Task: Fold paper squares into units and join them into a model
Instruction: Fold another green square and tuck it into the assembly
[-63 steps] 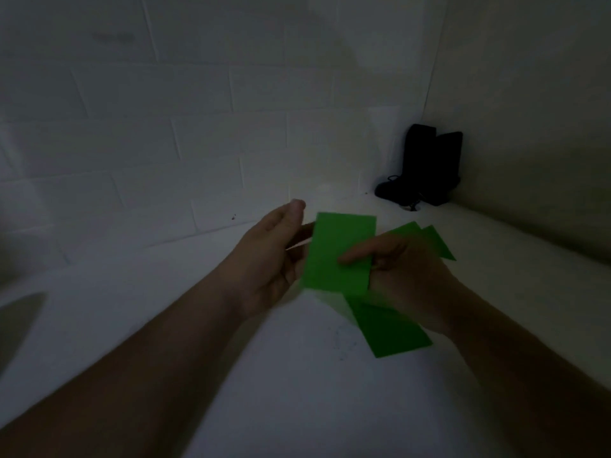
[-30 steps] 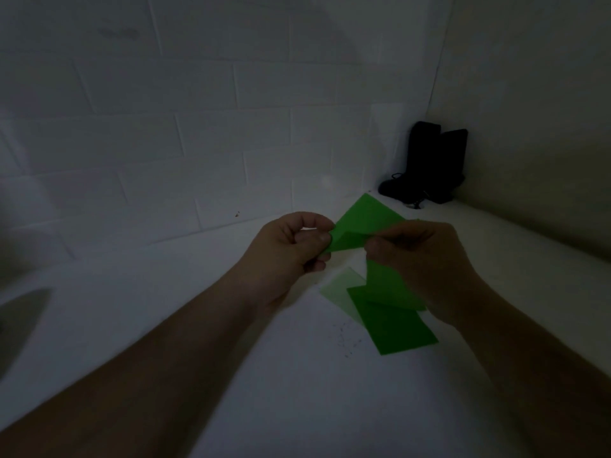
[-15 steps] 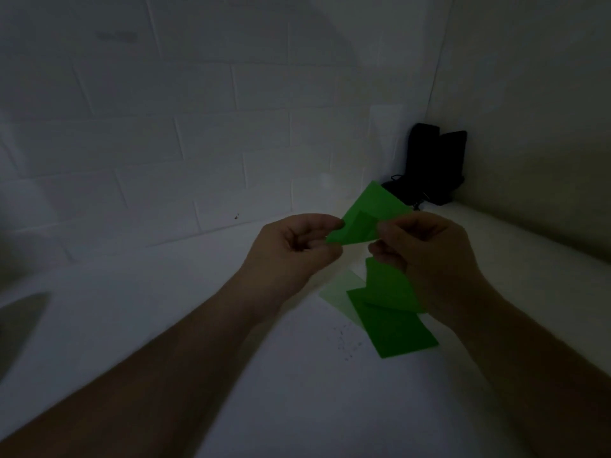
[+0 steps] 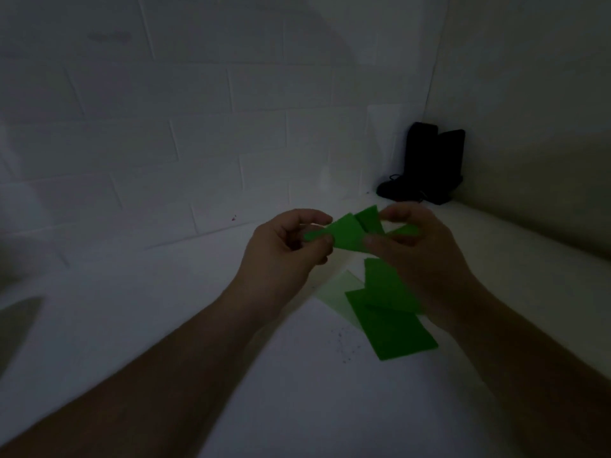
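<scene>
Dim scene. Two bare forearms reach in from the lower corners and meet above a white tabletop (image 4: 165, 325). The left hand (image 4: 281, 249) is curled, thumb and forefinger pinching the left tip of a green folded paper unit (image 4: 347, 234) held in the air. The right hand (image 4: 416, 252) pinches the unit's right side — fingers bent over its top edge, thumb beneath. On the table, at 5 o'clock from the unit, lie overlapping green paper sheets (image 4: 393, 328). At 1 o'clock, in the wall corner, stands a black object (image 4: 426, 163).
</scene>
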A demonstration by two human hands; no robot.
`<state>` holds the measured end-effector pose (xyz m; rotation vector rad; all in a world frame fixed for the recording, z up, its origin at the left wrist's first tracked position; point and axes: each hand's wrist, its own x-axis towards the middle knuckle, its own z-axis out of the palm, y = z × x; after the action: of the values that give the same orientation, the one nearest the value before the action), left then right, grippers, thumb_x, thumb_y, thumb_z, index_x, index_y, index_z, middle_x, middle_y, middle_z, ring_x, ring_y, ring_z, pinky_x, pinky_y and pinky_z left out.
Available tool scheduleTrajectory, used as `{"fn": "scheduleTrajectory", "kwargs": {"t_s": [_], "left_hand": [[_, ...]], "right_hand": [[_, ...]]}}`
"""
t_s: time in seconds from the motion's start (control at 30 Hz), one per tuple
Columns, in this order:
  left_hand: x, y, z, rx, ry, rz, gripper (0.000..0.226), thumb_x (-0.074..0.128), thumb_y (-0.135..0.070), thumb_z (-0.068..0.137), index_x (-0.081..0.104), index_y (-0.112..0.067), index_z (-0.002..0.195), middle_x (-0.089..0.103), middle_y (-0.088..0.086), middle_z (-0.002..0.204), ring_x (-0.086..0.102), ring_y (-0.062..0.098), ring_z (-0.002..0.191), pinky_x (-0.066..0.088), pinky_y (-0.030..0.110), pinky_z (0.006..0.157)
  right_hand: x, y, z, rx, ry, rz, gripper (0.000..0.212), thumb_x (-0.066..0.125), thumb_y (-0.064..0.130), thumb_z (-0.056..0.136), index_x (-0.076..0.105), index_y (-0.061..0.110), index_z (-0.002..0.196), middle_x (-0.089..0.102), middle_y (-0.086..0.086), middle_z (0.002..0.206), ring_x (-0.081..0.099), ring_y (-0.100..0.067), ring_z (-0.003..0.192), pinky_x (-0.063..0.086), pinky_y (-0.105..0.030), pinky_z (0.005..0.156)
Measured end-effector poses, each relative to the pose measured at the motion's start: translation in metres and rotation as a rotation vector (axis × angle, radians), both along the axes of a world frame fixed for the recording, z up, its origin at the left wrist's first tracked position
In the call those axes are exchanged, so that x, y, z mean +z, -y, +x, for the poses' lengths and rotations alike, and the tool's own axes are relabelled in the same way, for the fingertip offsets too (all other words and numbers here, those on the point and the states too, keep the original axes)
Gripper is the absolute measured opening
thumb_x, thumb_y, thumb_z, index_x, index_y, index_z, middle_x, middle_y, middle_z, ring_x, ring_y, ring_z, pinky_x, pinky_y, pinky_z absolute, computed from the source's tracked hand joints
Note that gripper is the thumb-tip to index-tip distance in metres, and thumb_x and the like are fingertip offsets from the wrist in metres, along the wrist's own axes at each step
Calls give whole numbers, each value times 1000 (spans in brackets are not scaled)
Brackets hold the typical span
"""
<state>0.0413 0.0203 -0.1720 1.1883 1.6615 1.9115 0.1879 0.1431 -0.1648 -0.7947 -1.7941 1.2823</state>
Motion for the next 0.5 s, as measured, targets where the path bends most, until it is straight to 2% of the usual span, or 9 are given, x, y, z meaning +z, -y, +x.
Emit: {"fn": "scheduleTrajectory", "kwargs": {"t_s": [0.1, 0.17, 0.23, 0.3, 0.37, 0.43, 0.5], "left_hand": [[-3, 2, 1, -32, -95, -80, 22, 75, -6, 90, 79, -27, 96, 77, 1, 84, 67, 20, 75, 56, 34, 71], [-4, 2, 3, -79, -103, -103, 22, 76, -7, 89, 80, -27, 96, 78, 4, 88, 71, 26, 80, 59, 36, 75], [-4, 3, 6, -94, -109, -111, 22, 76, -4, 89, 80, -25, 97, 78, 6, 92, 74, 31, 85, 63, 43, 82], [-3, 4, 5, -94, -97, -103, 22, 75, -2, 89, 80, -22, 97, 78, 5, 89, 74, 24, 81, 62, 38, 77], [-2, 3, 4, -87, -73, -98, 22, 76, -2, 88, 80, -23, 95, 76, 13, 85, 70, 22, 76, 58, 35, 72], [-2, 2, 3, -80, -46, -94, 22, 78, -4, 86, 81, -24, 93, 72, 27, 88, 68, 28, 76, 58, 46, 78], [-2, 1, 3, -84, 3, -76, 19, 78, -3, 86, 80, -21, 94, 69, 31, 88, 69, 29, 76, 59, 49, 84]], "right_hand": [[4, -4, 5, 2, 72, 231, 42, 80, 37, 82, 58, 50, 116, 56, 11, 126, 59, -16, 106, 55, -36, 77], [4, -5, 8, 76, 89, 231, 40, 78, 35, 85, 61, 49, 118, 61, 16, 119, 62, -10, 102, 58, -34, 79], [5, -2, 8, 170, 65, 129, 27, 78, 25, 86, 72, 36, 110, 73, 13, 100, 71, -15, 89, 63, -34, 71], [5, 0, 8, 203, -1, 71, 15, 78, 9, 85, 77, 22, 92, 76, 10, 86, 73, -11, 78, 60, -24, 62], [3, 0, 8, 198, -22, 76, 16, 79, 1, 82, 78, 17, 86, 76, 8, 82, 72, -7, 74, 56, -17, 60], [3, 0, 7, 204, -32, 53, 17, 79, 0, 82, 78, 16, 86, 76, 7, 82, 72, -6, 73, 56, -18, 60], [3, -1, 7, 202, -52, 35, 18, 78, -1, 82, 78, 16, 86, 76, 7, 81, 73, -6, 74, 56, -18, 61]]}}
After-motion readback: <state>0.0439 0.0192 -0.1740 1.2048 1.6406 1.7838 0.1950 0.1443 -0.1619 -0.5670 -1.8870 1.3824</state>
